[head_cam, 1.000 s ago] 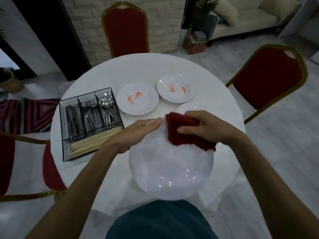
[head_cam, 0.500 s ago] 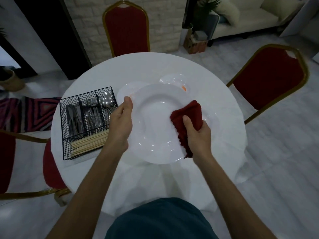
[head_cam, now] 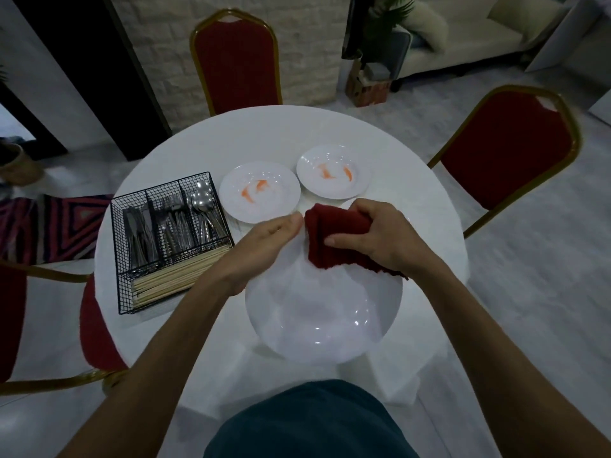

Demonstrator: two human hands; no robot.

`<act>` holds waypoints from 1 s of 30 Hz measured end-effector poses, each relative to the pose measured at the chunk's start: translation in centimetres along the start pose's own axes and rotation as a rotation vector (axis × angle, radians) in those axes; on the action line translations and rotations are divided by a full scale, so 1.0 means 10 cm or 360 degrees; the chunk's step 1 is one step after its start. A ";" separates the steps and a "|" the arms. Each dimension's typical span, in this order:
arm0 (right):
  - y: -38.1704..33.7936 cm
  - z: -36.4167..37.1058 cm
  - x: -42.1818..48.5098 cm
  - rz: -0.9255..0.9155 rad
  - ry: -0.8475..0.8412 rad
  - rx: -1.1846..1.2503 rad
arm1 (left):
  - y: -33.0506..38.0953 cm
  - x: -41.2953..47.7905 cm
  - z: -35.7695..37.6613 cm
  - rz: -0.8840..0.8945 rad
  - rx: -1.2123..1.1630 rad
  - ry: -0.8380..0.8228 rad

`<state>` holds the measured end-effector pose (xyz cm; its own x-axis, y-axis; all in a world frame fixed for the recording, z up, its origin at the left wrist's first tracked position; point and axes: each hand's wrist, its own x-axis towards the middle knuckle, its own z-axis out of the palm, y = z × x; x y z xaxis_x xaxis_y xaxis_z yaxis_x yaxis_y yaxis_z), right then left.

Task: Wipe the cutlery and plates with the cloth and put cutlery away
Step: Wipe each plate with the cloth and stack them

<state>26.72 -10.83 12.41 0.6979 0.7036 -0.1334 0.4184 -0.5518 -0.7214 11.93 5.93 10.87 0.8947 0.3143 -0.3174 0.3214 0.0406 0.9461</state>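
I hold a large white plate (head_cam: 324, 319) tilted toward me above the near side of the round table. My left hand (head_cam: 264, 246) grips its far-left rim. My right hand (head_cam: 380, 239) holds a folded dark red cloth (head_cam: 334, 239) against the plate's far rim. Two smaller white plates with orange smears lie flat further back, the left smeared plate (head_cam: 259, 191) and the right smeared plate (head_cam: 332, 171). A black wire caddy (head_cam: 170, 239) on the left holds knives, forks, spoons and chopsticks.
The round table (head_cam: 281, 133) has a white cloth cover. Red chairs with gold frames stand at the far side (head_cam: 236, 61), at the right (head_cam: 509, 150) and at the near left (head_cam: 49, 312). A sofa stands at the back right.
The plate has swung from held up over the smeared plates back down toward me, tilted. My right hand with the cloth moved from the plate's right side to its far rim.
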 end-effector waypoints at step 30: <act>0.12 0.07 -0.05 0.0102 0.0508 0.0205 | 0.15 -0.02 0.00 0.0024 -0.0217 0.0385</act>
<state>26.49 -11.52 11.19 0.8754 0.4829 0.0233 0.3054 -0.5150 -0.8009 12.25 5.92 12.32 0.7935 0.5327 -0.2941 0.2491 0.1566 0.9557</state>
